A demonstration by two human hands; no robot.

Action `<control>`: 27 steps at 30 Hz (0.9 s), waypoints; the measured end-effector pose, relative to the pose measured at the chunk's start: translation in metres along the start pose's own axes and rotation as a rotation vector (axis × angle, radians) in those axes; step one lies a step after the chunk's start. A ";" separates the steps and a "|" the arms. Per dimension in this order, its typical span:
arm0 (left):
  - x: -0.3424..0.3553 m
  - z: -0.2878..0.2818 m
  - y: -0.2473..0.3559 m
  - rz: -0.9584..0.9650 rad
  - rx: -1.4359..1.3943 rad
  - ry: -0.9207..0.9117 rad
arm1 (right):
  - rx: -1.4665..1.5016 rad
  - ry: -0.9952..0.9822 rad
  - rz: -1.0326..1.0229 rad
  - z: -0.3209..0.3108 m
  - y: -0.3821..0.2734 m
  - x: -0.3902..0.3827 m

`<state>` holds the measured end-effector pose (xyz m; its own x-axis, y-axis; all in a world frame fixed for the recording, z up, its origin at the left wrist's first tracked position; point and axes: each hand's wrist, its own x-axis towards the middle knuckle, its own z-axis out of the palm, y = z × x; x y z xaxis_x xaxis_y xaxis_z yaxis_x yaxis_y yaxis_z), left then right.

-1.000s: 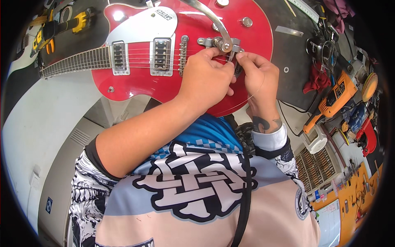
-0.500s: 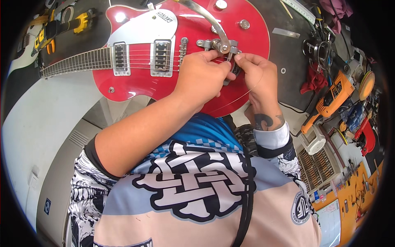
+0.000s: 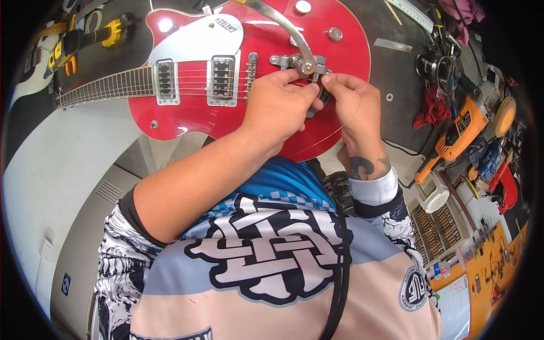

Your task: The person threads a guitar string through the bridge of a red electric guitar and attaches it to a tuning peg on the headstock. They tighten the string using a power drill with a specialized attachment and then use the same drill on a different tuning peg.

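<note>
A red electric guitar with a white pickguard lies on a dark bench, its neck to the left. Both of my hands are at the metal vibrato tailpiece on its right part. My left hand is closed with its fingertips pressed to the tailpiece; it covers part of the strings. In my right hand, thumb and fingers pinch a thin guitar string, which curves down across the red body. The string's end at the tailpiece is hidden by my fingers. The metal vibrato arm reaches up and left above them.
Yellow-and-black clamps lie at the far left. A flat metal strip and a small washer rest on the bench at right. Beyond them are a red cloth, an orange power tool and several hand tools.
Almost nothing differs: the guitar appears shifted very slightly left in the picture. Both hands keep the same hold at the tailpiece.
</note>
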<state>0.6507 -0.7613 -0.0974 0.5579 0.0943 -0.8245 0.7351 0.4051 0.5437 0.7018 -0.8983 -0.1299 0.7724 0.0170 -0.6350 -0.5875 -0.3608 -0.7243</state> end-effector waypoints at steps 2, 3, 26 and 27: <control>0.001 0.000 -0.002 -0.002 -0.010 -0.002 | 0.004 0.010 0.002 0.000 0.002 0.001; 0.001 0.000 -0.002 -0.005 -0.022 -0.003 | 0.004 0.009 0.002 0.000 0.002 0.000; -0.041 -0.018 0.000 0.229 0.412 -0.243 | -0.081 0.273 -0.320 -0.017 -0.006 -0.034; -0.052 -0.024 0.007 0.185 0.431 -0.396 | -0.118 0.295 -0.345 -0.018 -0.010 -0.038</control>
<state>0.6177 -0.7411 -0.0546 0.7315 -0.2502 -0.6343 0.6556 0.0025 0.7551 0.6828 -0.9119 -0.0933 0.9634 -0.1054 -0.2463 -0.2661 -0.4847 -0.8333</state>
